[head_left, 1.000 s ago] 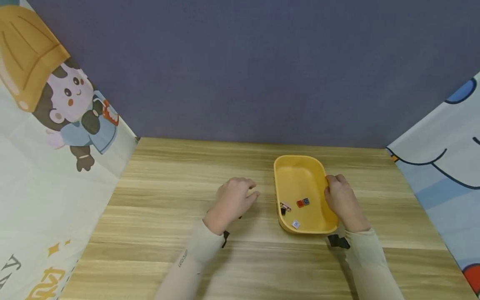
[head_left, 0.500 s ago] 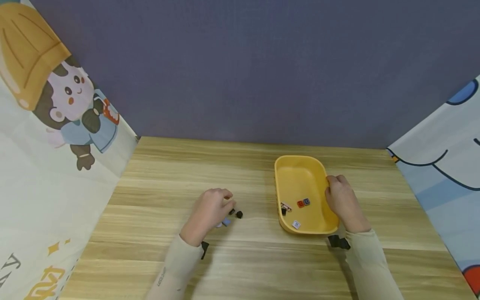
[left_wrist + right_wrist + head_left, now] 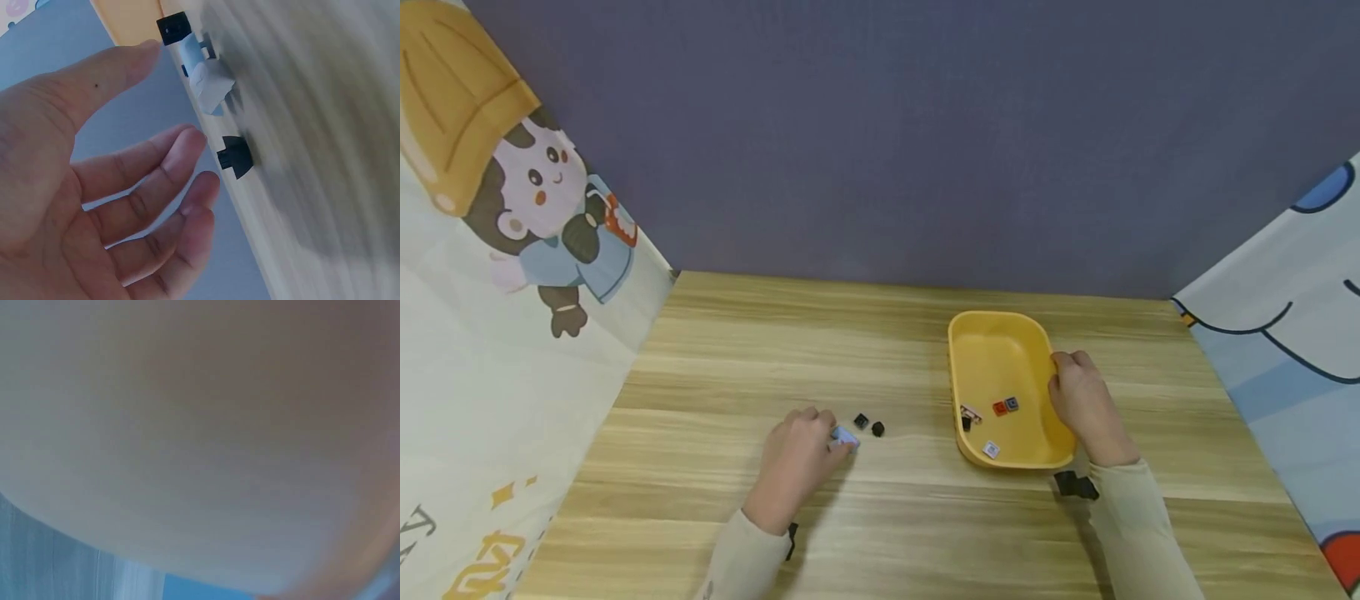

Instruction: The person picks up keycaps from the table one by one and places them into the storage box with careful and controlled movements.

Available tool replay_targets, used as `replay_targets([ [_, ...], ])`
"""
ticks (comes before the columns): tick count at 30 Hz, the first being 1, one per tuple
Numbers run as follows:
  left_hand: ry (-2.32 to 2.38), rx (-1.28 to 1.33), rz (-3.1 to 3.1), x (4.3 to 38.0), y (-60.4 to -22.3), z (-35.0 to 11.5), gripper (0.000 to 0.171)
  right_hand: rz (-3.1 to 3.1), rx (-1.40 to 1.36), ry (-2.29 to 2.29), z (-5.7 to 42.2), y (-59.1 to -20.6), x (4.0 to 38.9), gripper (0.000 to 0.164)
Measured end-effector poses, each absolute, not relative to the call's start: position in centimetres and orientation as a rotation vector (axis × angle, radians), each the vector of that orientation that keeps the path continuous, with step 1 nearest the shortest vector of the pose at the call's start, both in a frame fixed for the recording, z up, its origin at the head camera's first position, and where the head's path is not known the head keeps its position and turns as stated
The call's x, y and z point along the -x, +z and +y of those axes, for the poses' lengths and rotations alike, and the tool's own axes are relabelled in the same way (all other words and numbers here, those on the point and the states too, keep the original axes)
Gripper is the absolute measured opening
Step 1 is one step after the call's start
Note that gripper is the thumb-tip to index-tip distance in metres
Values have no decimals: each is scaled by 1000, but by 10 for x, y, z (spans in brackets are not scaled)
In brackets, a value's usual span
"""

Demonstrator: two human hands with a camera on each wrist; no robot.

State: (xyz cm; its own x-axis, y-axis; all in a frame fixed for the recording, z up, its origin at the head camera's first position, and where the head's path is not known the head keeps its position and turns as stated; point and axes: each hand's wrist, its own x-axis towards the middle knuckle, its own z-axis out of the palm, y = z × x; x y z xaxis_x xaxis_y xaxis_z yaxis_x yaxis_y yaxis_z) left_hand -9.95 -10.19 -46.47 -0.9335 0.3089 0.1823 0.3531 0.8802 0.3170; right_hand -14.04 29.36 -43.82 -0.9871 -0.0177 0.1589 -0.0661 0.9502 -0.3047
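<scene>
My left hand (image 3: 797, 458) hovers beside small toy-block-like pieces on the table, thumb and fingers apart with nothing between them in the left wrist view. Nearest it are a light blue piece (image 3: 847, 438) and a whitish piece (image 3: 212, 82). Just beyond lie a square black piece (image 3: 861, 421) and a round black one (image 3: 877, 429); another black piece (image 3: 236, 156) shows by the fingertips in the left wrist view. On the right, my right hand (image 3: 1084, 404) grips the side rim of a yellow plastic bin (image 3: 952, 367). The right wrist view is mostly blurred.
Inside the bin, toward its near end, lie a red piece (image 3: 1000, 408), a grey piece (image 3: 1012, 403), a white piece (image 3: 991, 450) and other small bits. A dark wall (image 3: 895, 167) rises behind the wooden table (image 3: 737, 333); printed cloths hang at both sides.
My left hand has moved left and toward me, away from the bin, uncovering the black pieces and the light blue one. My right hand and the bin have stayed put.
</scene>
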Motion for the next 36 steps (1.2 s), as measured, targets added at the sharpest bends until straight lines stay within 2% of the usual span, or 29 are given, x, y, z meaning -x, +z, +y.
replay_targets([
  [17, -614, 499, -3005, 94, -473, -113, 19, -2962, -64, 477, 294, -438, 141, 32],
  [36, -593, 542, -2974, 94, -477, -114, 22, -2954, -71, 484, 295, -438, 140, 32],
])
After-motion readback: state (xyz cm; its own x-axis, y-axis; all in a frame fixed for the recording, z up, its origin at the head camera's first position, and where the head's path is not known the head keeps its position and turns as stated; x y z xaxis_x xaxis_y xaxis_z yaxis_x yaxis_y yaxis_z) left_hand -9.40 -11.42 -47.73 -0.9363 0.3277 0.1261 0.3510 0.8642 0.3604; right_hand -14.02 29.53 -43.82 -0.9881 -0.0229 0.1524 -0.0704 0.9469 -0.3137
